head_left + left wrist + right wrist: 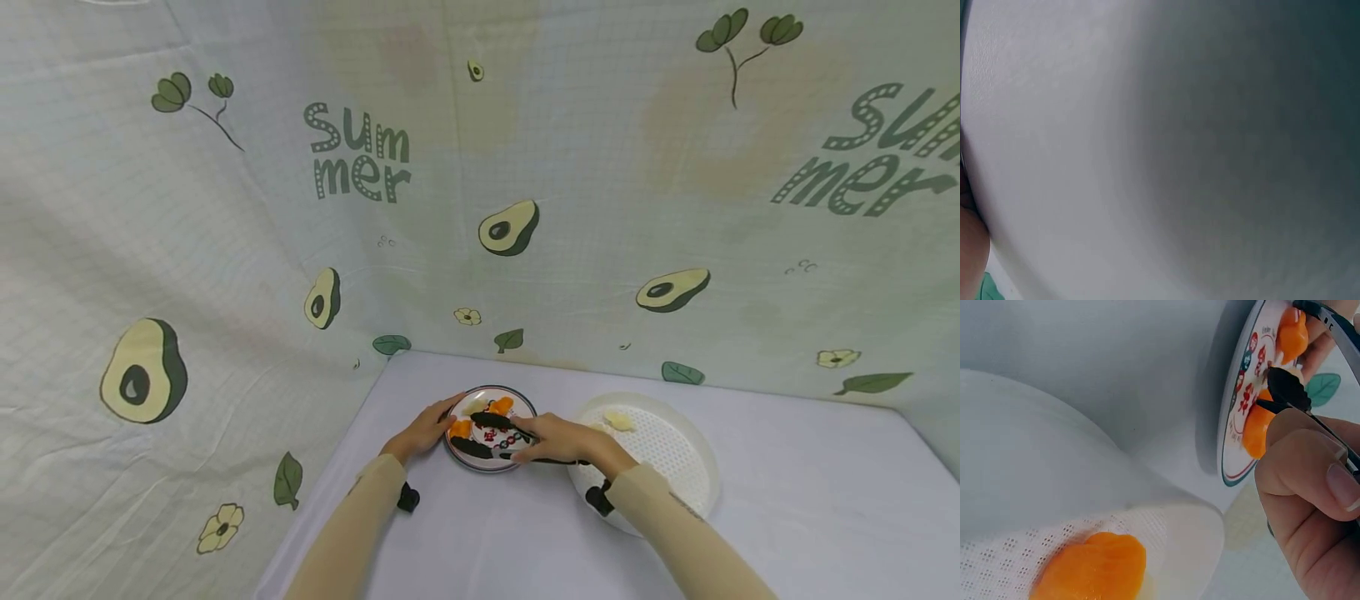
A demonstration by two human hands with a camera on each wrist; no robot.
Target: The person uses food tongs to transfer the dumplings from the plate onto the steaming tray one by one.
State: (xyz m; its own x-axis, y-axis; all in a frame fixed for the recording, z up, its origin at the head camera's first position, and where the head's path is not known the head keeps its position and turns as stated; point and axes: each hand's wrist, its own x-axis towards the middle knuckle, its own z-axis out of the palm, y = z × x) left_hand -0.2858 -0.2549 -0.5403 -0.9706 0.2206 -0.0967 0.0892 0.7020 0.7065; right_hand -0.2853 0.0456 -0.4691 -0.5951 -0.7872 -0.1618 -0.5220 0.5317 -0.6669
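Note:
A round patterned plate (491, 469) carries orange pieces (501, 406) and a pale piece (475, 407). At its left rim, my left hand (423, 432) grips the edge, thumb on the near side and fingers along the outside. My right hand (558, 437) holds a pair of tongs (1341, 331) with black tips. The tongs' arms are spread, and both tips reach over the plate. In the right wrist view, one black tip (1288, 387) overlaps an orange piece (1257, 425). Only a sliver of my left hand (972, 250) shows in the left wrist view.
To the right, partly under my right forearm, stands a round white perforated tray (675, 450) with a pale piece (619, 420) in it. An orange piece (1094, 569) also lies there. A printed cloth (585, 167) hangs behind the white table (787, 500).

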